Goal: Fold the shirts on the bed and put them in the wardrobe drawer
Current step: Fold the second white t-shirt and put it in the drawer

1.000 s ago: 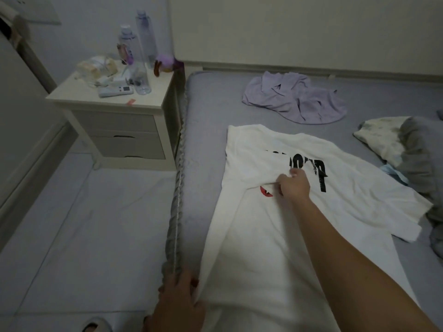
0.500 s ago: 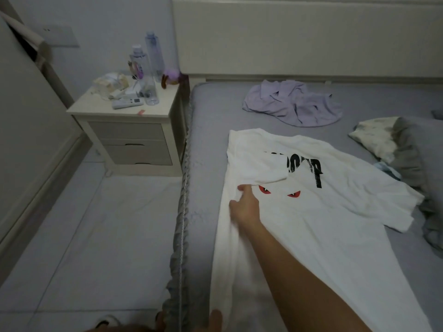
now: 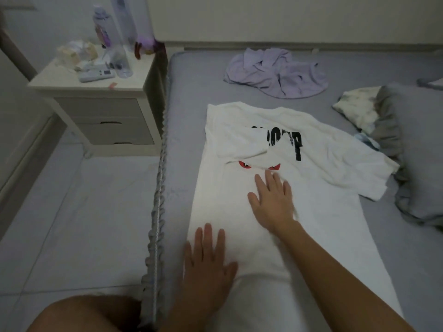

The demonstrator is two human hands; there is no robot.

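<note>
A white T-shirt (image 3: 311,168) with black letters and red eye marks lies spread on the grey bed (image 3: 187,97), its left sleeve and side folded inward. My right hand (image 3: 273,202) lies flat on the shirt's middle, fingers straight, just below the red marks. My left hand (image 3: 206,257) presses flat on the folded left part nearer the hem. A crumpled lilac shirt (image 3: 275,73) lies at the far end of the bed. No wardrobe drawer is in view.
A white nightstand (image 3: 96,109) with bottles, a remote and clutter stands left of the bed. A grey blanket and a pale pillow (image 3: 359,109) lie at the bed's right side. Tiled floor runs along the left; my knee shows at the bottom left.
My right hand let go of the folded edge and moved down to lie flat on the shirt. My left hand came up from the hem and now presses flat on the fold.
</note>
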